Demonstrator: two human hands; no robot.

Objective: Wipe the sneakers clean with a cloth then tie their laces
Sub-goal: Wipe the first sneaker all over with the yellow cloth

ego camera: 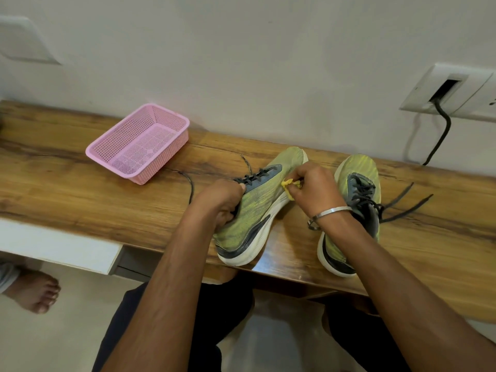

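Sneaker one (257, 208) lies tilted on its side on the wooden table (80, 189), laces (192, 183) loose. Your left hand (221, 200) grips its collar, fingers curled. Your right hand (314, 190) pinches a yellow cloth (288, 185) against its side. Sneaker two (354, 205) stands just right, untied. Pink basket (139, 143) sits well left.
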